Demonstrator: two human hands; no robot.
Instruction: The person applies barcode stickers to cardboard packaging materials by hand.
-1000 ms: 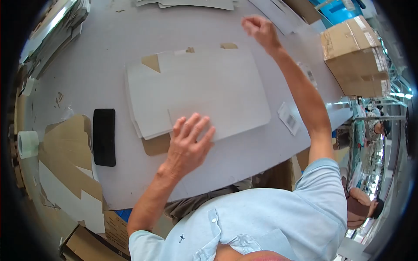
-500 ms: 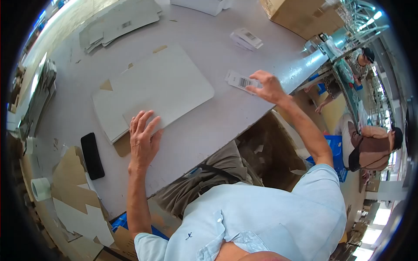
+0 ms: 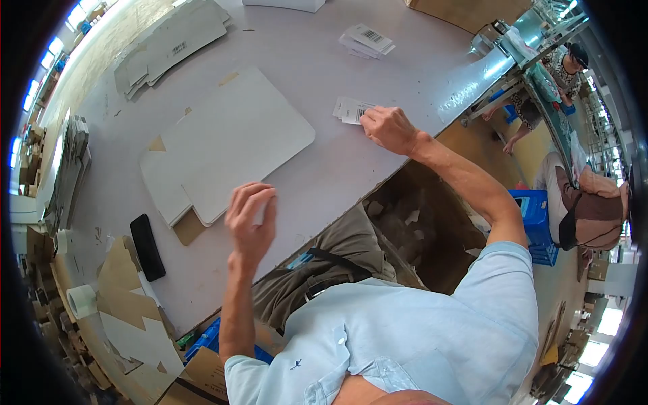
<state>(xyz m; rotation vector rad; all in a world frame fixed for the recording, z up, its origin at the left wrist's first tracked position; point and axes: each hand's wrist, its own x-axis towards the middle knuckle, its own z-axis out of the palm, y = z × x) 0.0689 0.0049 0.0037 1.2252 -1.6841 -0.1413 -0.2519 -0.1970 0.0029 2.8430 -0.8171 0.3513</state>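
The grey table (image 3: 324, 175) runs slantwise across the room; at its middle lies a stack of flat white cardboard sheets (image 3: 223, 145), with a brown flap (image 3: 189, 227) poking out at its seven o'clock corner; farther along that same line a black oblong pad (image 3: 147, 246) lies near the table's edge; at three o'clock of the stack lie barcode labels (image 3: 347, 108); at two o'clock, farther off, sits a second pile of labels (image 3: 368, 37); at eleven o'clock flattened cartons (image 3: 172, 40) lie fanned.

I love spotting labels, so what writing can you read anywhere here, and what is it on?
No words can be read.
Labels at the right hand: barcode, print too small.
Label stack farther back: barcode, digits blurred.
Flat cardboard: barcode sticker, unreadable.
Shirt: small emblem, no letters.
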